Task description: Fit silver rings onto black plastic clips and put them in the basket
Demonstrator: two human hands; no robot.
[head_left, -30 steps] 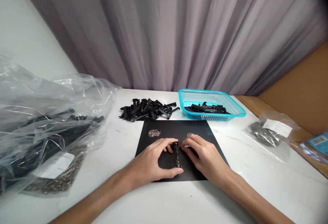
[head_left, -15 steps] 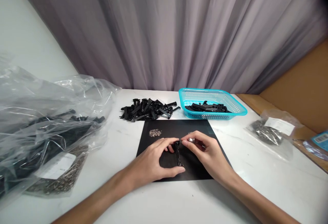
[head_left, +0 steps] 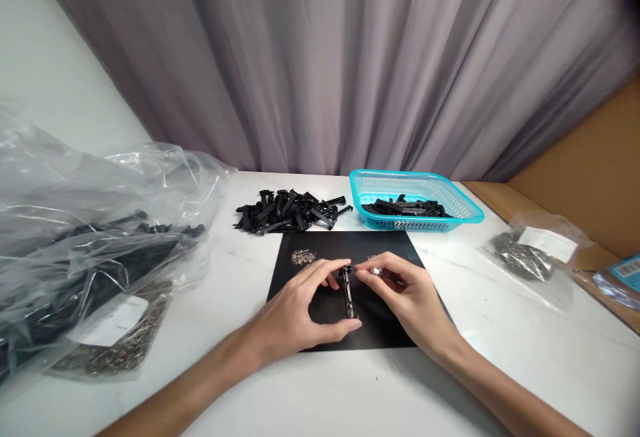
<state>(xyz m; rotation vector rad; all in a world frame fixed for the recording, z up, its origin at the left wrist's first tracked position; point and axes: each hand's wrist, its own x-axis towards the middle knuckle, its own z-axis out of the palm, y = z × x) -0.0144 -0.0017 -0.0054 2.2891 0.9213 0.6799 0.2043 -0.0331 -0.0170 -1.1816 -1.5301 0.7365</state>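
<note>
Hands (head_left: 300, 304) over black mat (head_left: 345, 244), slim black part (head_left: 349, 296) in the left

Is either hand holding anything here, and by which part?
The left hand holds a black part by its two ends: thumb at the near end, index finger at the far. What the right hand pinches, if anything, is too small to tell.

Veined white tabletop (head_left: 320, 390), pleated mauve-grey curtain (head_left: 310, 70) hanging behind its far edge, plain pale wall (head_left: 55, 44) past its far left, upright brown panel (head_left: 585, 164) along its right edge, soft light on the folds
</note>
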